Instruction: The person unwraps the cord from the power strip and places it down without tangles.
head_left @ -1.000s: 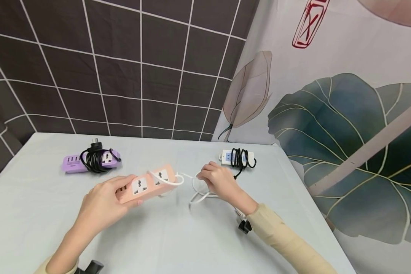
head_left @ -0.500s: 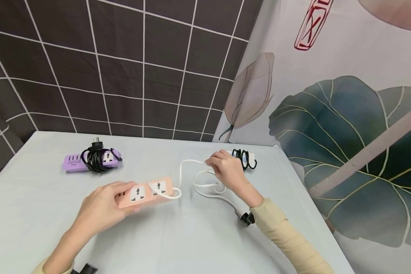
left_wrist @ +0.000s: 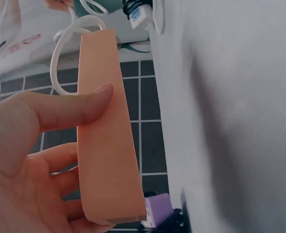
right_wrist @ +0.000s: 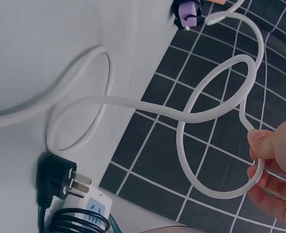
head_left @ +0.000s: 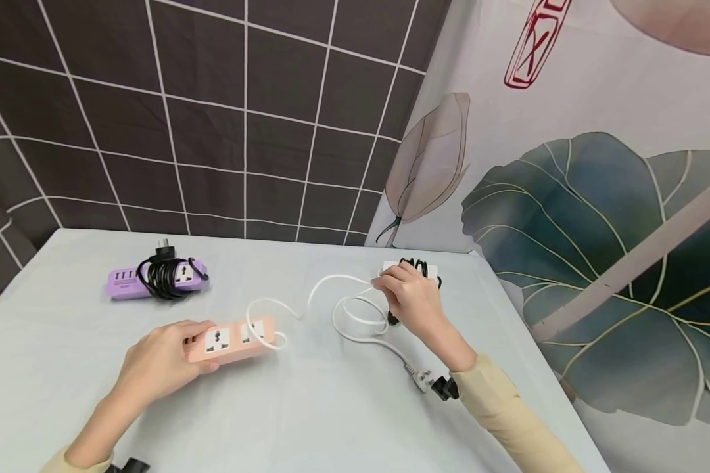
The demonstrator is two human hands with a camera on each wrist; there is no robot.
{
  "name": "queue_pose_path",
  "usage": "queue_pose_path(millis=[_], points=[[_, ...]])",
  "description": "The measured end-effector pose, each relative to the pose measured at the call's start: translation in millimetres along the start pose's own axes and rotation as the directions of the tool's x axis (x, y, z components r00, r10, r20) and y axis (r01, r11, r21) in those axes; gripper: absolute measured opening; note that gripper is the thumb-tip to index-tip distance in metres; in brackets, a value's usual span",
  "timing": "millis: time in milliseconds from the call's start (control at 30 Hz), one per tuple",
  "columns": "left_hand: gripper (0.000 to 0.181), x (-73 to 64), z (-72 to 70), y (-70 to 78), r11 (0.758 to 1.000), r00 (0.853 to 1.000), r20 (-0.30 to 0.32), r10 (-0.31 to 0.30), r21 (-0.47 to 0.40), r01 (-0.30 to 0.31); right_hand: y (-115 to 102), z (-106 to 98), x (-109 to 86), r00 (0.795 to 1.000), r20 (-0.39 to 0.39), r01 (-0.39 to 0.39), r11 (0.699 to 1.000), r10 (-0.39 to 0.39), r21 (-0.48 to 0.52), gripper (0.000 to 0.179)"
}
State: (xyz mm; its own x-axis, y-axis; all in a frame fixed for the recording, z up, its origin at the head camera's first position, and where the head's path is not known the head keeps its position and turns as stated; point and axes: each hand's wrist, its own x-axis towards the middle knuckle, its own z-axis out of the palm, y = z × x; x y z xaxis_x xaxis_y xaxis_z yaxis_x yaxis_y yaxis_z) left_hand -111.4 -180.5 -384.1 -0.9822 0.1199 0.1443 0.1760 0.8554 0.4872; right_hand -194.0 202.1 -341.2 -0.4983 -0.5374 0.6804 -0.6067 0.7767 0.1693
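Note:
My left hand (head_left: 158, 362) grips a peach power strip (head_left: 234, 341) by its left end, thumb on the near side, as the left wrist view also shows. White sockets face up on the strip. From its right end a white cord (head_left: 338, 276) arcs across the table. My right hand (head_left: 413, 297) pinches this cord between thumb and fingertips, clearly seen in the right wrist view, where a loop of cord (right_wrist: 179, 141) hangs beside the fingers. The cord's pale plug (head_left: 421, 379) lies near the right forearm.
A purple power strip (head_left: 127, 284) wrapped in black cord lies at the back left. Behind my right hand, a white power strip (head_left: 432, 271) with black cord is partly hidden; its black plug (right_wrist: 55, 177) shows in the right wrist view. The white tabletop (head_left: 307, 420) ends at a dark tiled-pattern backdrop.
My right hand has moved right with the cord, which is more spread out from the strip. My left hand has brought the peach power strip left and slightly nearer.

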Motion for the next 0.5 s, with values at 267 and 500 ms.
queue_pose_path(millis=[267,500], points=[[0.074,2.5,-2.7,-31.3,0.992,0.991,0.059,-0.117,0.047,0.114,-14.4,-7.8,-16.3,0.998,-0.031,0.061,0.998,-0.060,0.017,0.019],[0.076,0.0,-6.2,-60.3,0.984,0.983,0.075,-0.168,0.068,0.163,-35.2,-8.5,-34.3,0.990,-0.016,0.140,0.989,-0.139,0.057,0.024]])
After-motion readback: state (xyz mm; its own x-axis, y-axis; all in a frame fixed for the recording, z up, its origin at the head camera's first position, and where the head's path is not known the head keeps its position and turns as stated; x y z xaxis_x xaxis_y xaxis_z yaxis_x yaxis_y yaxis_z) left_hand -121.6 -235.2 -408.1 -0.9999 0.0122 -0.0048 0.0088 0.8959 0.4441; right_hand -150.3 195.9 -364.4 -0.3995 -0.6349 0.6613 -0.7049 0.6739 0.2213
